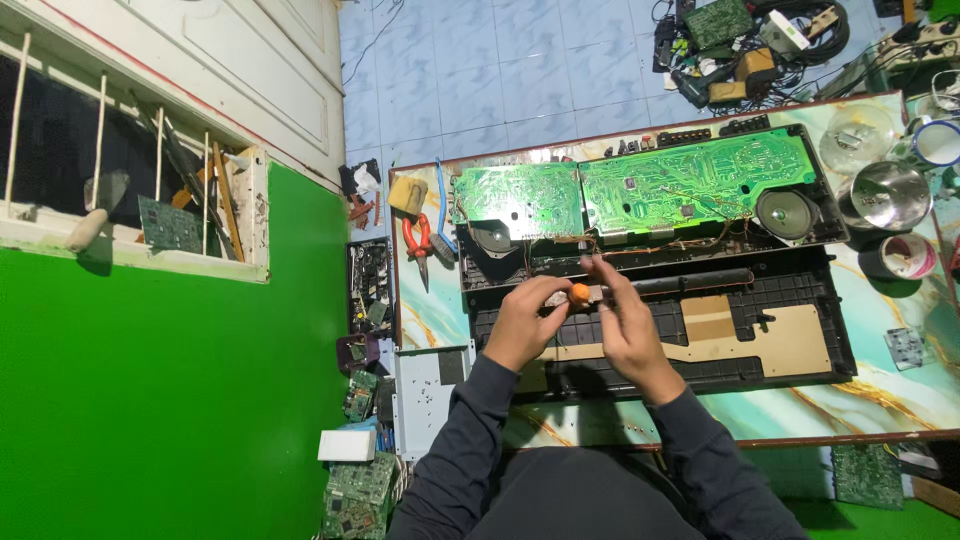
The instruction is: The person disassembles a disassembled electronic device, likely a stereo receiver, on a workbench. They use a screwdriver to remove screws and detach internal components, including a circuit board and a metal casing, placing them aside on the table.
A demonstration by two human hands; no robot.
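An opened black keyboard case [800,330] lies across the table, its green circuit boards [690,185] exposed along the far side, with a round speaker [786,213] at each end. My left hand [522,322] and my right hand [628,325] meet above the case's middle. Between their fingertips is a small tool with an orange handle [579,294]. The left hand's fingers pinch it. The right hand's fingers touch its top from the right. A tan board [790,345] sits in the case's near half.
Red-handled pliers [417,240] and a yellow roll lie at the table's left end. Metal bowls [888,192], a white cup and a tape roll stand at the right. Loose circuit boards [360,490] pile on the floor by the green wall. Cables and parts clutter the tiled floor beyond.
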